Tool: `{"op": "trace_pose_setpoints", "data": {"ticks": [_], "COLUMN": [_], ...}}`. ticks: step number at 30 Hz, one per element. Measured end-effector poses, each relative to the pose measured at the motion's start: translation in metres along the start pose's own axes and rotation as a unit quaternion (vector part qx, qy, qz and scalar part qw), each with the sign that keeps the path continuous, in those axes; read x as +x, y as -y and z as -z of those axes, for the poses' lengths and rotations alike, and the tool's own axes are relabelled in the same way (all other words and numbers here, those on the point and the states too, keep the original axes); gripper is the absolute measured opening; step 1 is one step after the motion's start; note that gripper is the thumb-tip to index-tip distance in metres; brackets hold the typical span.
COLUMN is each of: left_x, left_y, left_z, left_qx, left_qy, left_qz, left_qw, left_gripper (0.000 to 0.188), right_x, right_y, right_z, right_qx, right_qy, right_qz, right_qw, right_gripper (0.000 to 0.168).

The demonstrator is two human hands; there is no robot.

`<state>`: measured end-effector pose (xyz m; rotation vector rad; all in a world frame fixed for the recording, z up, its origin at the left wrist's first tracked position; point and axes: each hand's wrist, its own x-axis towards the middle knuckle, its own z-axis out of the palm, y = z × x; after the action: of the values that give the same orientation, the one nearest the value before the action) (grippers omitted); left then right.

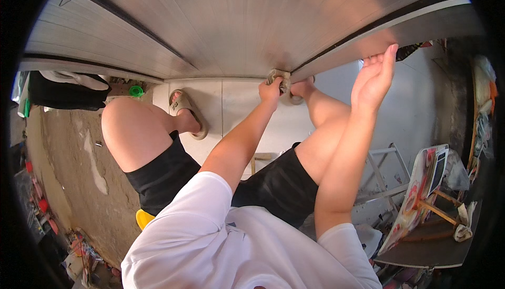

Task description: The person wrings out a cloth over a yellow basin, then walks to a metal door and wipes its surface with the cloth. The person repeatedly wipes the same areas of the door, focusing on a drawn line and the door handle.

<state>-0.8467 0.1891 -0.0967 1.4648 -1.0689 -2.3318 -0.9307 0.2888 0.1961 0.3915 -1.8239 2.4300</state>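
Observation:
A large ribbed metal panel (236, 20), which looks like a door, stands upright in front of me. My left hand (271, 88) holds a crumpled greyish-beige cloth (283, 76) against the panel's lower edge, close to its right corner. Farther right, my right hand (371, 78) grips the panel's side edge strip (378, 40). The thumb shows at the front, while the fingertips are partly hidden at the edge.
White floor tiles (236, 107) lie under my slippered feet, with bare rough ground (79, 151) at left. A folding metal frame (386, 170) and an overturned small table (418, 202) stand at right. Black fabric (71, 91) and a green round object (136, 91) are at left.

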Motion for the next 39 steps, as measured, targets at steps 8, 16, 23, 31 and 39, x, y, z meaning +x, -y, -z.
{"op": "trace_pose_setpoints", "data": {"ticks": [8,16,23,31,39], "left_x": [-0.035,-0.057,-0.038,0.005,0.029], "left_y": [-0.025,-0.036,-0.026,-0.003,0.011], "left_z": [-0.006,-0.015,-0.024,-0.015,-0.009], "left_qx": [-0.027,-0.069,-0.059,-0.052,0.014], "left_qy": [0.038,0.037,-0.017,-0.057,-0.052], "left_qz": [-0.034,-0.047,-0.008,0.017,0.051], "left_qw": [0.998,0.996,0.998,0.997,0.997], "left_gripper": [0.037,0.032,0.038,0.037,0.044], "right_x": [0.001,-0.001,0.001,0.004,0.002], "right_y": [-0.001,-0.002,-0.009,-0.004,0.052], "right_z": [-0.001,-0.002,0.005,0.012,0.035], "right_qx": [-0.007,-0.015,0.012,0.029,0.007], "right_qy": [0.011,0.014,-0.008,0.054,0.194], "right_qz": [0.011,0.006,0.01,0.013,-0.022], "right_qw": [1.0,1.0,1.0,0.998,0.981], "right_gripper": [0.061,0.065,0.059,0.043,0.065]}}
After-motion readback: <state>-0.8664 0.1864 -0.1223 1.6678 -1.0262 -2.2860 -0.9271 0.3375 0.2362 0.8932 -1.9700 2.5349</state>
